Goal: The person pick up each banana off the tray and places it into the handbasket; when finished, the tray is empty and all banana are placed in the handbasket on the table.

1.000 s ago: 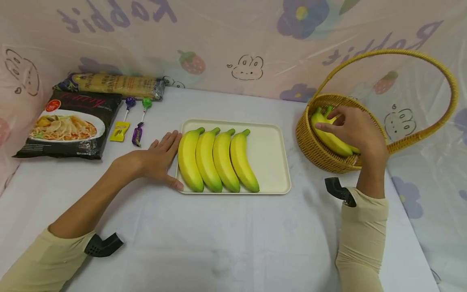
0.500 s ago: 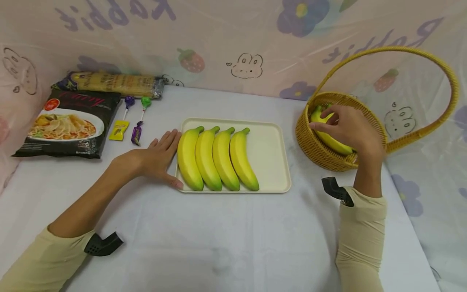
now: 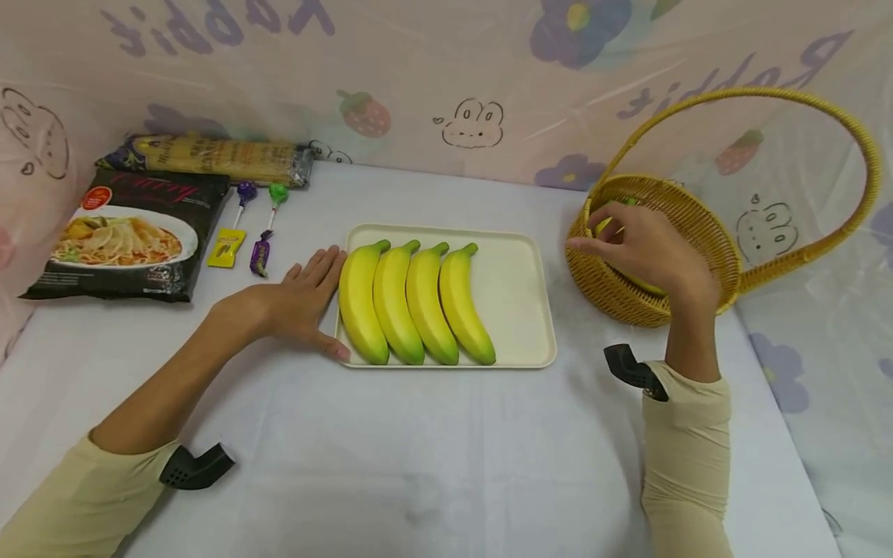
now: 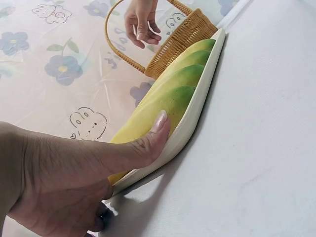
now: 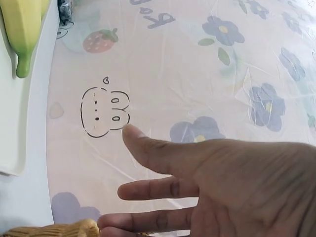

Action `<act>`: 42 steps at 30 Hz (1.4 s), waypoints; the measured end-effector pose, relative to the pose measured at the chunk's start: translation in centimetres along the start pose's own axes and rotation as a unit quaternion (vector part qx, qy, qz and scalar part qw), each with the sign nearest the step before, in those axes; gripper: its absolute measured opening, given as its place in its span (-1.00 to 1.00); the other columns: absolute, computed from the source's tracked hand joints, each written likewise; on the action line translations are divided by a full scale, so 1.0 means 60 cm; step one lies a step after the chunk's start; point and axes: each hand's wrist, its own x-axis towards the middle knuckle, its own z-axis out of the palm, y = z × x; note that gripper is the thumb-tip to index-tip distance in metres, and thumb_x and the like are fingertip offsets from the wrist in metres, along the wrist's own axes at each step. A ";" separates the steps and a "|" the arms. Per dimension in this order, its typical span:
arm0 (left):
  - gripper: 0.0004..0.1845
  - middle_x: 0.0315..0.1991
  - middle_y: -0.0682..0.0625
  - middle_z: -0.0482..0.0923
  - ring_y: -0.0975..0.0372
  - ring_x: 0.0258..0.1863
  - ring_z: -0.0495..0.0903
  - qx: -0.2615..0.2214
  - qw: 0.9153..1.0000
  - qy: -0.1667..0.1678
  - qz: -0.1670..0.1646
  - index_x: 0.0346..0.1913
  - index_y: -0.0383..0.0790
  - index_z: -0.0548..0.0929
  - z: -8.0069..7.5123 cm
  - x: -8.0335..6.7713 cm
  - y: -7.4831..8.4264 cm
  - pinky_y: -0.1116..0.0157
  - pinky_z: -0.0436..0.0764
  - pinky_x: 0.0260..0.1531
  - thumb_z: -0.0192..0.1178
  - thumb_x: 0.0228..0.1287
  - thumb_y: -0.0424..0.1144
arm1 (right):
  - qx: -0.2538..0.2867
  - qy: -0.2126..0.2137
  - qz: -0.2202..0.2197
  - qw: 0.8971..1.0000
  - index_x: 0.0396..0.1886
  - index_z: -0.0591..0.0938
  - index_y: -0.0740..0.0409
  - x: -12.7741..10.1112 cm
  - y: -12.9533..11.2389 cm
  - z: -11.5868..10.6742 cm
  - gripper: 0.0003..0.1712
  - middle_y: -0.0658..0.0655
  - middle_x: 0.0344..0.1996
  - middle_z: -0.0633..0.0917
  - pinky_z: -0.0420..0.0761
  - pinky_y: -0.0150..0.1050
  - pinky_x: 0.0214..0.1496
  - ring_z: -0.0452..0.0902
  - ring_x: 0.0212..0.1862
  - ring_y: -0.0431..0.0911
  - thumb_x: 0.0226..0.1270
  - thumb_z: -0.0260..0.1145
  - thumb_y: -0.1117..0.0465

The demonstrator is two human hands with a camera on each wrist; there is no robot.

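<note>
Banana in basket: one, yellow with a green tip, lying inside the wicker basket at the right of the table. Only a sliver shows past the right hand, directly under its fingers; long axis cannot be made out here. The right hand is much the nearer of the two.

Right hand: over the basket's near-left rim, fingers extended and slightly spread; the wrist view shows them straight. Whether any finger touches the banana cannot be told.

Left hand: flat on the table, fingers straight, thumb pressed to the left edge of the cream tray.

Four bananas: side by side on the tray's left half, long axes running near to far, stems pointing away.

Far left: noodle packet, script unreadable; long spaghetti-like pack behind it; two lollipops; small sweets.

Backdrop sheet: rabbit doodles, flowers, mirrored lettering reading "Rabbit".
</note>
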 end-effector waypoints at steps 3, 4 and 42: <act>0.64 0.68 -0.41 -0.58 -0.30 0.69 -0.45 -0.003 1.000 0.000 0.000 0.64 -0.44 -0.45 0.001 0.000 -0.001 -0.34 -0.19 0.63 0.48 -0.02 0.44 | 0.006 0.002 -0.012 1.000 0.11 0.68 0.15 0.000 -0.010 0.005 -0.46 0.29 -0.06 0.75 0.56 -0.19 -0.13 0.66 -0.04 0.12 0.44 0.38 -0.19; 0.64 0.68 -0.41 -0.58 -0.30 0.69 -0.45 -0.003 1.000 0.000 0.000 0.64 -0.44 -0.45 0.001 0.001 -0.001 -0.34 -0.19 0.63 0.48 -0.02 0.44 | 0.007 0.002 -0.016 1.000 0.08 0.69 0.13 0.000 -0.012 0.007 -0.49 0.27 -0.08 0.75 0.57 -0.20 -0.13 0.67 -0.04 0.10 0.45 0.38 -0.18; 0.64 0.68 -0.38 -0.60 -0.27 0.69 -0.48 -0.004 1.000 -0.001 -0.003 0.63 -0.43 -0.48 0.003 0.005 -0.004 -0.33 -0.22 0.64 0.47 -0.01 0.45 | 0.063 -0.172 -0.122 0.975 0.22 0.59 0.25 0.034 -0.113 0.124 -0.45 0.23 -0.06 0.79 0.74 -0.07 -0.01 0.75 -0.07 0.03 0.50 0.36 -0.08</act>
